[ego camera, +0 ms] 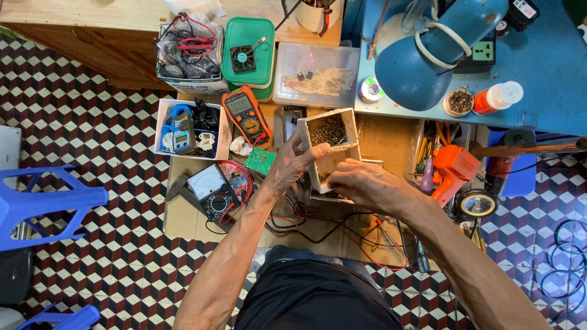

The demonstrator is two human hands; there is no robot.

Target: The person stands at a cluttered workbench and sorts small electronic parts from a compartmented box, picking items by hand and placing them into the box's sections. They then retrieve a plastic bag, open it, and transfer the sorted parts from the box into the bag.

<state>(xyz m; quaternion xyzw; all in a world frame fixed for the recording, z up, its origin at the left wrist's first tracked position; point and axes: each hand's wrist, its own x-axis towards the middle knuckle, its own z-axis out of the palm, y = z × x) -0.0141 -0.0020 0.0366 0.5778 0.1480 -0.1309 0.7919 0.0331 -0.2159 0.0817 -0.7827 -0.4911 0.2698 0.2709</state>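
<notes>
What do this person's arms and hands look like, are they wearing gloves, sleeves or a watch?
Both arms are bare from above the elbow down, with no sleeves in view. The left hand and right hand wear no gloves, and no watch, ring or band shows on either wrist. The forearms look lean and sinewy. A dark garment covers the lap below them.

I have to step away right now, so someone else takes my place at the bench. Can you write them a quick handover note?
Left hand: grips the white box by its left side, tilted up off the cardboard.
Right hand: fingers at the box's lower end, apparently picking inside.
Box: two compartments, the upper full of small dark parts.
Nearby: orange meter, analog meter, green board.
Done: box lifted. Left: nothing picked out yet that shows.
</notes>
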